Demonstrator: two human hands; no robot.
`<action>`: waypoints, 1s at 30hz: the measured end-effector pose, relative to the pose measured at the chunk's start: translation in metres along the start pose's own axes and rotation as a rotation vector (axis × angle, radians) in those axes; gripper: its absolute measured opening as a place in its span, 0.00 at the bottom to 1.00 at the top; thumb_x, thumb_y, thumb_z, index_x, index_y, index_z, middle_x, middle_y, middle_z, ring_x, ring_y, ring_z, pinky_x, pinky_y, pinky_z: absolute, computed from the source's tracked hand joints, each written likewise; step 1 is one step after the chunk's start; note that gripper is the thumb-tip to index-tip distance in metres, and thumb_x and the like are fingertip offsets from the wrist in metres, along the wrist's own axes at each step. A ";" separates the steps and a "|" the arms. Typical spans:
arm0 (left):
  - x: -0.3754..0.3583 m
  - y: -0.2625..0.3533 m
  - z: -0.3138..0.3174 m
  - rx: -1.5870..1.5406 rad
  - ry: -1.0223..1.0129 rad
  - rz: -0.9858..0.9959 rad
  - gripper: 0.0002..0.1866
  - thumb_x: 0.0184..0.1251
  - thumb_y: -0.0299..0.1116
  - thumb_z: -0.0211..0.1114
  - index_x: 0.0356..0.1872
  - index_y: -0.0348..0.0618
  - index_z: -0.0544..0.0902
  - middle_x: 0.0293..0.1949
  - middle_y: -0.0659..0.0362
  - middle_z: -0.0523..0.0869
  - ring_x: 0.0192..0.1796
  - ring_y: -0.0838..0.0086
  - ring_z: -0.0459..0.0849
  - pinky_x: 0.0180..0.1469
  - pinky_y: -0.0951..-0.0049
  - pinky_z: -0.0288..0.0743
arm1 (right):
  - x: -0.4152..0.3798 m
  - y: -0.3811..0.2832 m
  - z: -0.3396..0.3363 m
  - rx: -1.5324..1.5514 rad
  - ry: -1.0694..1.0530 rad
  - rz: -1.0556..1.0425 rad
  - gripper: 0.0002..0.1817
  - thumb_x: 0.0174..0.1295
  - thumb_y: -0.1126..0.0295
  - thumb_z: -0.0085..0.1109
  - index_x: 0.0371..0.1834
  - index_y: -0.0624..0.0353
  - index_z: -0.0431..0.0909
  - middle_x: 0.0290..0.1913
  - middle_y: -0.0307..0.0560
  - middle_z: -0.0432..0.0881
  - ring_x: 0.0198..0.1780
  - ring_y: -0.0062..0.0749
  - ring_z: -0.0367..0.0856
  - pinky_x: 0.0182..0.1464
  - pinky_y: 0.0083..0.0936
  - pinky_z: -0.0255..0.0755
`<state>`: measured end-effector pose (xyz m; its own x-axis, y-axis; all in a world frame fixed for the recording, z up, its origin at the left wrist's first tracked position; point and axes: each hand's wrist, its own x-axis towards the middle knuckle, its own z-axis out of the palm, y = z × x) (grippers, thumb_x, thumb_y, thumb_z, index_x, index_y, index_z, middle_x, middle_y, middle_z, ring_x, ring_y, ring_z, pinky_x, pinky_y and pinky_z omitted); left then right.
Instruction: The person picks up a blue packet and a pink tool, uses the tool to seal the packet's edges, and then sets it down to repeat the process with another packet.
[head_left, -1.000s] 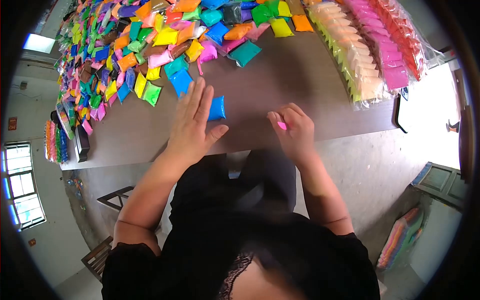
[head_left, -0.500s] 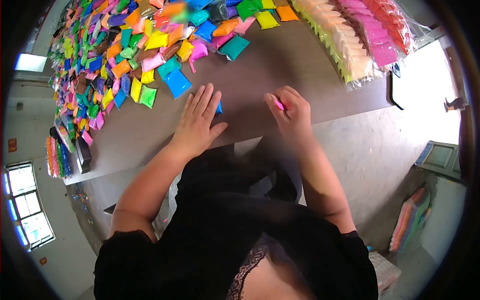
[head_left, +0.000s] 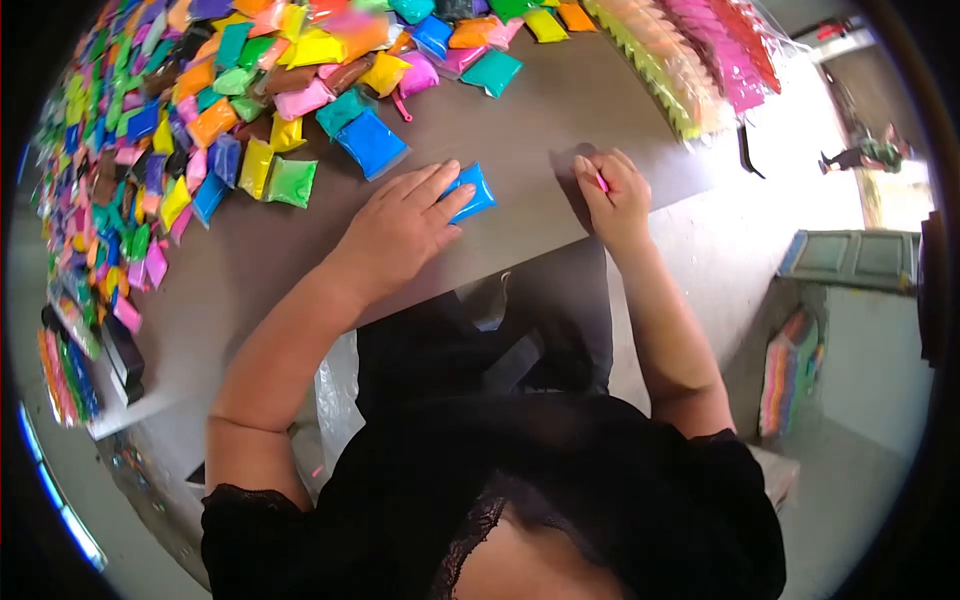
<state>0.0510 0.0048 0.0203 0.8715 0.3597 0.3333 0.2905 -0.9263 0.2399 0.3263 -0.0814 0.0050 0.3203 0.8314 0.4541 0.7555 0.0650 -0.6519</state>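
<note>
My left hand (head_left: 400, 225) rests at the table's near side. Its fingers and thumb close over the left end of a small blue packet (head_left: 474, 193), whose right part sticks out. To the right, my right hand (head_left: 618, 195) is curled into a fist above the table edge. A thin pink stick (head_left: 601, 181) shows between its thumb and fingers; the rest is hidden in the palm. Another blue packet (head_left: 371, 144) lies just beyond my left hand, with a green packet (head_left: 291, 183) farther left.
A large pile of colourful packets (head_left: 213, 123) covers the left and back of the brown table (head_left: 540, 120). Clear bags of peach and pink packets (head_left: 715, 50) lie back right. A black object (head_left: 122, 360) sits at the left edge. A person (head_left: 868, 152) is far off right.
My left hand has turned rightward, and more of the blue packet shows beside its fingers. My right hand stays closed on the pink stick. The camera view has tilted and shifted.
</note>
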 end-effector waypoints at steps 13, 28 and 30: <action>-0.011 -0.008 0.005 -0.205 -0.091 0.074 0.33 0.63 0.35 0.66 0.67 0.32 0.68 0.73 0.46 0.63 0.75 0.53 0.60 0.76 0.56 0.53 | 0.005 -0.005 0.012 -0.274 -0.040 -0.102 0.11 0.61 0.65 0.63 0.27 0.60 0.80 0.27 0.48 0.78 0.31 0.46 0.78 0.32 0.37 0.73; -0.001 -0.005 0.000 -0.149 -0.217 0.149 0.37 0.62 0.45 0.67 0.69 0.39 0.67 0.74 0.50 0.63 0.77 0.56 0.57 0.77 0.54 0.50 | -0.002 -0.010 0.006 -0.330 -0.082 -0.116 0.08 0.59 0.61 0.64 0.32 0.53 0.84 0.32 0.45 0.81 0.34 0.43 0.82 0.36 0.36 0.77; -0.006 0.001 -0.004 -0.143 -0.176 0.111 0.35 0.62 0.43 0.67 0.68 0.39 0.68 0.73 0.50 0.64 0.76 0.55 0.58 0.77 0.55 0.51 | -0.002 -0.008 0.006 -0.334 -0.066 -0.143 0.08 0.59 0.61 0.63 0.31 0.52 0.84 0.33 0.43 0.81 0.36 0.41 0.82 0.37 0.35 0.78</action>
<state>0.0445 0.0019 0.0222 0.9540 0.2200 0.2037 0.1414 -0.9292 0.3413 0.3163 -0.0799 0.0057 0.1690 0.8616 0.4787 0.9382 0.0082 -0.3460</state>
